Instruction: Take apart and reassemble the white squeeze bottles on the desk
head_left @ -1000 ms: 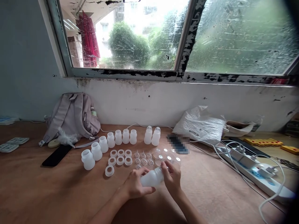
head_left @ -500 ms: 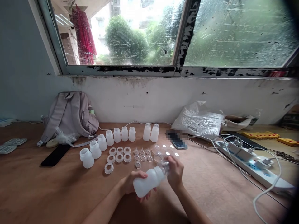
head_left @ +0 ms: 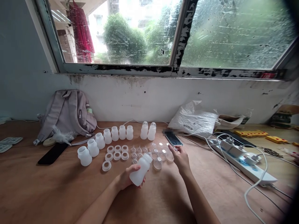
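My left hand (head_left: 130, 178) is wrapped round a frosted white baby bottle (head_left: 138, 174), tilted with its top to the upper right. A clear nipple (head_left: 147, 157) tops the bottle. Apart from it, my right hand (head_left: 181, 157) is over the clear domed caps (head_left: 157, 163) and small white discs. Its thumb and fingers are pinched together; whether something small is between them I cannot make out. To the left lie several white collar rings (head_left: 106, 166), beside several clear nipples (head_left: 133, 150), partly hidden by the bottle.
Several open bottles (head_left: 84, 156) stand in a curved row at the left. Two capped bottles (head_left: 151, 131) stand near the wall. Around the table are a backpack (head_left: 67, 112), a black phone (head_left: 52, 154), another phone (head_left: 173, 137), a silvery bag (head_left: 195, 118) and a power strip (head_left: 254, 169) with loose cables.
My right hand has left the bottle's top and moved right and slightly up to the caps and discs. My left hand still holds the bottle, now turned more upright. The view has shifted slightly.
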`<state>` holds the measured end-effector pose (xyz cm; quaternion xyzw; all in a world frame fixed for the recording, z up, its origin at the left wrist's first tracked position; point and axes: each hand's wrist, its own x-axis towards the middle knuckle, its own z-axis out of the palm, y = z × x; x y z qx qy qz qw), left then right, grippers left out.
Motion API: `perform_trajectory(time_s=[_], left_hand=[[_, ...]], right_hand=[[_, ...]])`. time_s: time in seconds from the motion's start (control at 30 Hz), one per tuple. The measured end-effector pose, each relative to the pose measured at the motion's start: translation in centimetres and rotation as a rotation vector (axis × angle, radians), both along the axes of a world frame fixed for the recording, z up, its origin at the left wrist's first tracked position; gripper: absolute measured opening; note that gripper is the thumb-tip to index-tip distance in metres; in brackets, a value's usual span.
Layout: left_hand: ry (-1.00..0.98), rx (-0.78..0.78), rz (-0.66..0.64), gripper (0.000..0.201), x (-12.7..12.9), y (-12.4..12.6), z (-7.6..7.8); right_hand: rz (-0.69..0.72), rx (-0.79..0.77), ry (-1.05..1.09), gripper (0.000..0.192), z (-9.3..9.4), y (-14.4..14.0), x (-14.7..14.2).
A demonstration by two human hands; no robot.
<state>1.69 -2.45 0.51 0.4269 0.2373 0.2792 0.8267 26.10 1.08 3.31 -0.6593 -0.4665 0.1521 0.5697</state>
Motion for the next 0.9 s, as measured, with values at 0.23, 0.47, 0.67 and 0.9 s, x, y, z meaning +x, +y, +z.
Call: perform_trajectory(time_s=[0.23, 0.47, 0.67, 0.9], left_hand=[[-0.004, 0.038, -0.07, 0.036, 0.8, -0.6, 0.2], [0.026, 0.035, -0.075, 0.033, 0.7, -0.7, 0.6], [0.039, 0.059, -0.102, 0.034, 0.8, -0.7, 0.5], [0.057, 0.075, -0.1, 0.036, 0.9, -0.7, 0.1]], right_hand=[[0.165, -0.405, -0.272, 0.034, -0.4, 0.0, 1.2], [0.255, -0.489, -0.317, 0.033, -0.6, -0.6, 0.9], [0.369, -0.573, -0.115, 0.031, -0.3, -1.0, 0.1], [0.297, -0.462, -0.015, 0.028, 0.0, -0.8, 0.3]])
